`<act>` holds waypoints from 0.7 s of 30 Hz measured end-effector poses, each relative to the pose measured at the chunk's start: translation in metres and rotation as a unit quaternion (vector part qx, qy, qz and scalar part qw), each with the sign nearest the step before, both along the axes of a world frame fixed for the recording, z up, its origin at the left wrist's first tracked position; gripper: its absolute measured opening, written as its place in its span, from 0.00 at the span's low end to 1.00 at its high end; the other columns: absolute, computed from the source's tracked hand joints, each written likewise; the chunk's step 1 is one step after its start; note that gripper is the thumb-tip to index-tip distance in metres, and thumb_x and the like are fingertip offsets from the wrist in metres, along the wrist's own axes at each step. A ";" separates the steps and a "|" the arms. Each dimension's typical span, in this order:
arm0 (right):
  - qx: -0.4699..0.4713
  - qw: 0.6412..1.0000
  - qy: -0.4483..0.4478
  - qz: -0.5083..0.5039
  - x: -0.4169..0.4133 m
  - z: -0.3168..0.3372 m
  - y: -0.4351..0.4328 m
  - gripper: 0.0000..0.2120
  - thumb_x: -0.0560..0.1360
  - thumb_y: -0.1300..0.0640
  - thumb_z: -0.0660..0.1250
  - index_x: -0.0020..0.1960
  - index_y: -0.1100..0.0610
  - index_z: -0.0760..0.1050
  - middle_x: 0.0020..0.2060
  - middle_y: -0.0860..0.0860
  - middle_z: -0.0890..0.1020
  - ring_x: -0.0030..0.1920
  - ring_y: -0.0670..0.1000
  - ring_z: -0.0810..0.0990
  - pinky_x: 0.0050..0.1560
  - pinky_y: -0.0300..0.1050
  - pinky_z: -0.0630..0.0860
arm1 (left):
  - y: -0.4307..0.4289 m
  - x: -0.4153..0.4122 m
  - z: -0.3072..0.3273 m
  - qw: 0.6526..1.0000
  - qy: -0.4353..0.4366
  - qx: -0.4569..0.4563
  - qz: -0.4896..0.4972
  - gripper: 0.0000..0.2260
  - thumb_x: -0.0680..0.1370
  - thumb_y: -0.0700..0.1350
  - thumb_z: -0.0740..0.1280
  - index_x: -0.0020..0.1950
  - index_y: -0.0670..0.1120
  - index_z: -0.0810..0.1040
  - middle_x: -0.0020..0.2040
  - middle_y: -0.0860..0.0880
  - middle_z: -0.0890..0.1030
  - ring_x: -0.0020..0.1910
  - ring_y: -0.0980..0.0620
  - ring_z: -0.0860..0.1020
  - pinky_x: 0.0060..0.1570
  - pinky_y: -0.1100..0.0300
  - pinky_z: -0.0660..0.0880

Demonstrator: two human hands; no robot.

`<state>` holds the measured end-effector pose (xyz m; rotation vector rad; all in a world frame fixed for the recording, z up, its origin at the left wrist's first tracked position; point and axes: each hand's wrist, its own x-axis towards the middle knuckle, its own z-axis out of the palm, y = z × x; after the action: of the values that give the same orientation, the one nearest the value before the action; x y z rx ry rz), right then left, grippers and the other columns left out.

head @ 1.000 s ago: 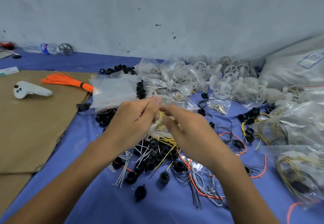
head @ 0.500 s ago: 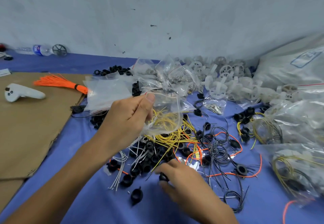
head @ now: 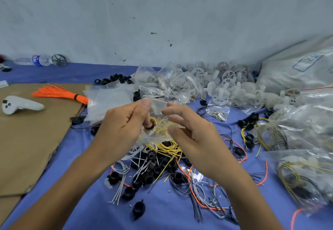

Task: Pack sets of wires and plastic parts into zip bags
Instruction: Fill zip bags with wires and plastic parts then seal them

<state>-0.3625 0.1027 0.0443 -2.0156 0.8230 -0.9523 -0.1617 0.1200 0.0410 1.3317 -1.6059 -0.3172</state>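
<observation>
Clear zip bag (head: 157,106) w/ yellow wires (head: 163,127) & black ring (head: 150,125) inside: left hand (head: 122,127) pinches its top; right hand (head: 191,134) just beside bag, fingers relaxed, holding nothing.

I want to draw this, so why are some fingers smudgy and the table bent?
Head view: the right hand is motion-blurred at the fingertips, while the left hand looks sharper; the wide lens seems to bow the far edge of the blue table; the light is soft and even, with a faint sheen on the zip bag.
</observation>
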 end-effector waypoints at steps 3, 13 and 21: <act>0.033 0.998 -0.041 -0.038 -0.011 -0.006 0.001 0.11 0.80 0.55 0.64 0.56 0.39 0.76 0.54 0.42 0.82 0.53 0.50 0.82 0.48 0.51 0.79 | -0.005 0.009 0.008 0.999 0.016 -0.021 0.035 0.19 0.80 0.65 0.56 0.42 0.54 0.77 0.35 0.49 0.79 0.31 0.48 0.76 0.32 0.49 0.74; 0.096 0.985 0.025 -0.139 -0.076 -0.044 -0.040 0.08 0.79 0.57 0.66 0.54 0.46 0.79 0.41 0.48 0.83 0.41 0.46 0.80 0.36 0.37 0.74 | -0.050 0.058 0.025 0.982 0.162 -0.042 0.088 0.09 0.78 0.43 0.69 0.43 0.57 0.82 0.33 0.59 0.80 0.27 0.63 0.72 0.25 0.74 0.68; 0.068 0.943 0.192 -0.265 -0.134 -0.081 -0.155 0.13 0.79 0.55 0.66 0.63 0.53 0.75 0.59 0.48 0.80 0.55 0.51 0.80 0.56 0.51 0.75 | -0.045 0.053 0.015 0.995 0.089 -0.017 0.035 0.11 0.73 0.57 0.69 0.52 0.55 0.82 0.41 0.55 0.83 0.37 0.59 0.80 0.41 0.70 0.76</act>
<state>-0.4964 -0.0520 -0.0368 -1.9174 1.6590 -0.7554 -0.1084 0.0748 0.0563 1.2931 -1.4069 -0.3540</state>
